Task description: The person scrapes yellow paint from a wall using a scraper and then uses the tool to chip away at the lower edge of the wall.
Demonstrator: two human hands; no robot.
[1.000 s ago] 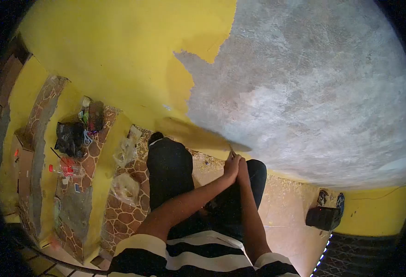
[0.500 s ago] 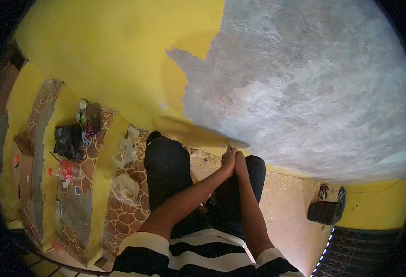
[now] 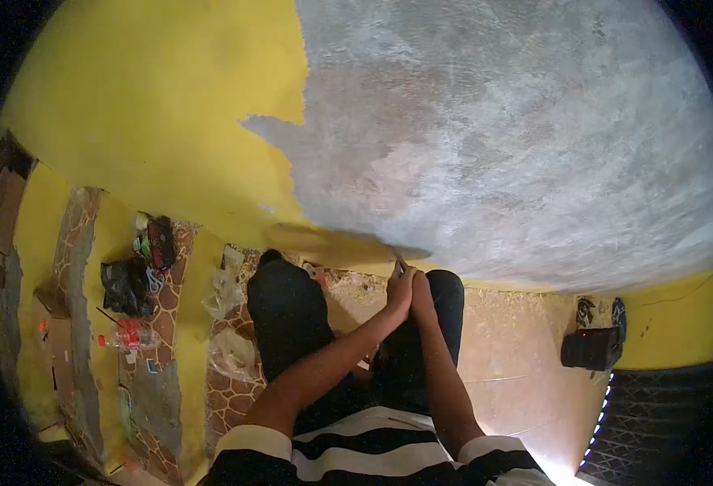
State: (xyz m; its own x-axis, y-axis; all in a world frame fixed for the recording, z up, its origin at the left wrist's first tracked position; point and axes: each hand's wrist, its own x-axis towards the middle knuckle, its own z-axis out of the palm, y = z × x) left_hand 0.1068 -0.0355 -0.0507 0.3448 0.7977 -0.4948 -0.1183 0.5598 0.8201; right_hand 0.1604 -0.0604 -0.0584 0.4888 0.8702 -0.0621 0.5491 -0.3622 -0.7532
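Note:
Both hands meet in front of the knees, close to the base of the wall. My left hand (image 3: pixel 399 292) is closed around a small thin tool (image 3: pixel 400 261), whose narrow end points up toward the wall. Pressed against its right side is my right hand (image 3: pixel 422 293), fingers closed; what it grips, if anything, is hidden. The wall (image 3: pixel 486 146) is bare grey over most of its face, with yellow paint (image 3: pixel 186 97) at the left and along the bottom edge. A shadow of the arms falls low on the wall.
Patterned steps at the left hold a black plastic bag (image 3: pixel 125 287), a red-labelled bottle (image 3: pixel 134 335) and clear plastic bags (image 3: pixel 232 355). A black box (image 3: pixel 590 350) with a red light stands on the floor at the right, near a dark metal grille (image 3: pixel 656 421).
The camera view has shifted, so the wall's paint edge lies further left and the steps lower. Both hands stay together near the wall base, and more of the thin tool shows.

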